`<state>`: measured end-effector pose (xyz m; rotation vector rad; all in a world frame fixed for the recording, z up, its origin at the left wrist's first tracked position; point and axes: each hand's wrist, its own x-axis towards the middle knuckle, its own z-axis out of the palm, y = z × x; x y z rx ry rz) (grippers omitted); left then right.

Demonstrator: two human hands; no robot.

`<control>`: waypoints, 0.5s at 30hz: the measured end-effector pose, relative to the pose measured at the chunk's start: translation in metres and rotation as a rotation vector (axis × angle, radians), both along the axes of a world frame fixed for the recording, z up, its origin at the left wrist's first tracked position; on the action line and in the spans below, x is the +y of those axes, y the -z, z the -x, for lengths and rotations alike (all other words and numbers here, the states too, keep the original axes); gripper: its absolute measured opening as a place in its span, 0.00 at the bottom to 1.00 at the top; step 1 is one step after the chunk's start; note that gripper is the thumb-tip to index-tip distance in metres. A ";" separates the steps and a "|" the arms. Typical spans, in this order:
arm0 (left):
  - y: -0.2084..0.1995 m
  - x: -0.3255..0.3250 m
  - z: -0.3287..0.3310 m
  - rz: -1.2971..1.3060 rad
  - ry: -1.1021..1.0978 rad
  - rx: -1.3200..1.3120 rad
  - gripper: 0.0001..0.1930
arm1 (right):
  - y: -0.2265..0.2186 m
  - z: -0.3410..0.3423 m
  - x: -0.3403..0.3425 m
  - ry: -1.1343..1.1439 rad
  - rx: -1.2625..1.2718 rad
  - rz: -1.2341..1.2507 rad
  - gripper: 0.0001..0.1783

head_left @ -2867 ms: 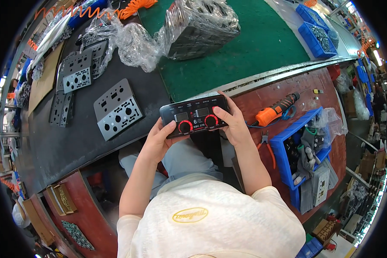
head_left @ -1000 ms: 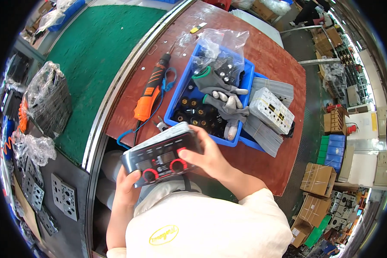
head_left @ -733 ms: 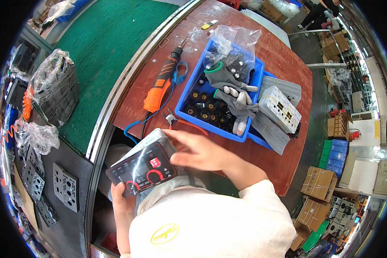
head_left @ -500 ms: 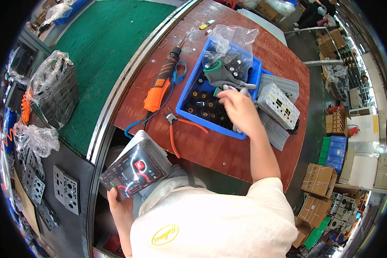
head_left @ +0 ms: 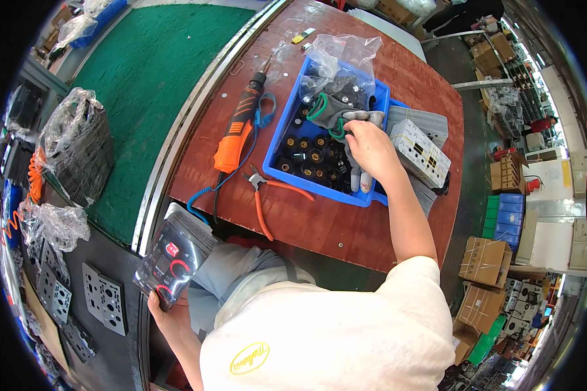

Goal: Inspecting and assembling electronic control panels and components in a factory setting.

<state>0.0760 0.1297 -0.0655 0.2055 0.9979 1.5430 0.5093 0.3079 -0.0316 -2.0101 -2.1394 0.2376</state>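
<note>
Right hand has left the stack for the gloves in the bin, upper centre, pinch unclear; left hand alone grips it, lower left.

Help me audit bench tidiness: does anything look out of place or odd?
Yes, mildly: grey gloves sit crumpled among black round pieces in the blue bin, by the right hand. Workwear among loose parts seems out of place. The pliers lie splayed open on the red bench.

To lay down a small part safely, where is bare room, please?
Mostly bare: red tabletop between pliers and right forearm; green mat between wrapped stack and metal rail. Crowded: blue bin, with gloves and black parts.
</note>
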 end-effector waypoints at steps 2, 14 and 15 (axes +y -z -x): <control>-0.002 0.004 0.000 0.003 -0.012 -0.012 0.24 | -0.006 0.008 0.000 0.009 0.033 -0.017 0.09; 0.002 0.012 0.005 0.021 -0.022 -0.058 0.23 | 0.025 -0.016 0.028 -0.008 -0.231 -0.092 0.14; 0.003 0.012 0.006 0.028 -0.022 -0.059 0.24 | 0.029 -0.018 0.028 -0.007 -0.234 -0.093 0.14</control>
